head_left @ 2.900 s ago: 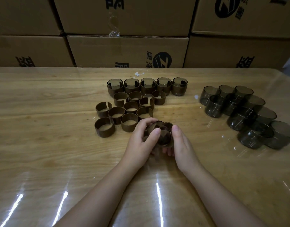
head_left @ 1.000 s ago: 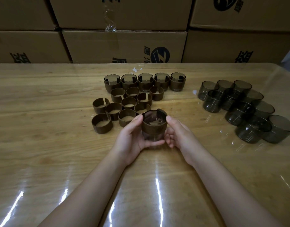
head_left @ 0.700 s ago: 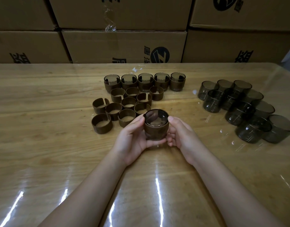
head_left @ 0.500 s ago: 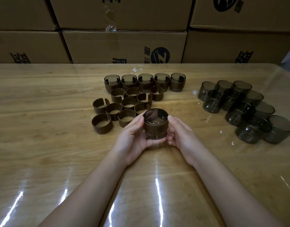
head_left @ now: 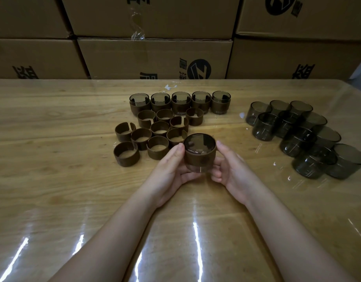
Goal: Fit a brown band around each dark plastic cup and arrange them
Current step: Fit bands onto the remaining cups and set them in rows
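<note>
A glossy wooden surface (head_left: 53,180) carries all parts. Near the centre, the left hand (head_left: 169,169) and the right hand (head_left: 230,171) hold one dark cup (head_left: 200,144) upright between them. The fingers (head_left: 178,149) of both hands curl round its sides, thumbs up against the wall. A brown band (head_left: 198,159) sits round the cup, just below the rim. Whether the base touches the surface cannot be told. Just beyond and to the left stand the loose bands (head_left: 126,153), clustered and partly touching. To the right, well apart, lie the bare cups (head_left: 297,139), bunched together. Farther back, five banded cups (head_left: 180,102) stand in a row. Cardboard boxes (head_left: 155,55) are stacked behind the surface.
</note>
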Demonstrator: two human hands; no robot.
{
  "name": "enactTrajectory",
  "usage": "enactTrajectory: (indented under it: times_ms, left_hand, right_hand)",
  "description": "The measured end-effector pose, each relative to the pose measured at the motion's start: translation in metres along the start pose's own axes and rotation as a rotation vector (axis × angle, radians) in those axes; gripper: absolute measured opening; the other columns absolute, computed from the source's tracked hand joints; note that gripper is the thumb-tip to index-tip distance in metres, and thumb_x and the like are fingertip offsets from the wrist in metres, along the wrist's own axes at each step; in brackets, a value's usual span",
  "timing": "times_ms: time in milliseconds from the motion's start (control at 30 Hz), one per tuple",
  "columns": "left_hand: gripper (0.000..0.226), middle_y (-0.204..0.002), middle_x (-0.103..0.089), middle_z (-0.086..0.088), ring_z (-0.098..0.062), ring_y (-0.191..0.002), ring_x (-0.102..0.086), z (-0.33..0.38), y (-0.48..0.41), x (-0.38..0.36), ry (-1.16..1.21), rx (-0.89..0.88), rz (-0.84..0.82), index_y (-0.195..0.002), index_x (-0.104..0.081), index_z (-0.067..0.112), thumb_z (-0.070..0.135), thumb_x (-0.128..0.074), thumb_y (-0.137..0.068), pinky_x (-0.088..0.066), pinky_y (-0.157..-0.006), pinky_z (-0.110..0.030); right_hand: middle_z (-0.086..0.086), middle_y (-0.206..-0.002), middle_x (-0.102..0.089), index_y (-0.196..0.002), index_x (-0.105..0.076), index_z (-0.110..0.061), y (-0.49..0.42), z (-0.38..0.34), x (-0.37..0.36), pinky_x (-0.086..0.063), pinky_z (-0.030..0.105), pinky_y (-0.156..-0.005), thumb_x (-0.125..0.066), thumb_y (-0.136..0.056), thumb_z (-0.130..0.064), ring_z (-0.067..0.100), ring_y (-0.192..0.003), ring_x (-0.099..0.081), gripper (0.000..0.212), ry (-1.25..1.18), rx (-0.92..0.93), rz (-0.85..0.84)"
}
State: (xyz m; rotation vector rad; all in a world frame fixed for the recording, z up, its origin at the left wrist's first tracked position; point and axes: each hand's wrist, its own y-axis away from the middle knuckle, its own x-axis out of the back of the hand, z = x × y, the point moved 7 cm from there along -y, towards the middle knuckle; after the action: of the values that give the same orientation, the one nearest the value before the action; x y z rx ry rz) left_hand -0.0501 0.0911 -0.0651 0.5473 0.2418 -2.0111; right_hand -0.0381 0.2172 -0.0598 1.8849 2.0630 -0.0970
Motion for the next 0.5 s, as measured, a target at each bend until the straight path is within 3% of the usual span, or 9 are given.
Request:
enactTrajectory:
  times_ms: [133, 300, 500]
  left_hand:
    - [0.055, -0.124, -0.064, -0.018, -0.026, -0.107, -0.065, 0.0007, 0.0014, 0.0004, -0.025, 0.013, 0.033, -0.132, -0.054, 0.015, 0.051, -0.046, -0.091, -0.055, -0.078, -0.029]
    - [0.052, -0.128, -0.062, -0.017, -0.028, -0.112, -0.063, 0.0017, 0.0019, 0.0008, -0.046, -0.007, 0.009, -0.132, -0.053, 0.014, 0.046, -0.046, -0.092, -0.055, -0.081, -0.031]
    - [0.042, -0.128, -0.061, -0.017, -0.024, -0.108, -0.065, 0.0021, 0.0010, 0.0025, -0.051, -0.008, 0.016, -0.128, -0.056, 0.017, 0.039, -0.045, -0.094, -0.055, -0.081, -0.031]
  right_hand:
    - [0.003, -0.075, -0.060, -0.130, -0.050, -0.006, -0.0006, -0.0006, -0.0023, -0.038, 0.020, -0.049, -0.055, -0.077, -0.051, 0.008, -0.051, -0.043, 0.070, 0.016, 0.006, 0.007]
    - [0.008, -0.084, -0.060, -0.131, -0.053, -0.011, -0.0018, 0.0015, 0.0006, -0.040, 0.020, -0.051, -0.047, -0.095, -0.040, 0.007, -0.053, -0.046, 0.046, 0.031, -0.027, 0.032]
    - [-0.001, -0.076, -0.061, -0.134, -0.051, -0.017, -0.0011, 0.0006, -0.0001, -0.040, 0.022, -0.056, -0.042, -0.100, -0.036, 0.007, -0.058, -0.045, 0.040, 0.054, 0.001, 0.020]
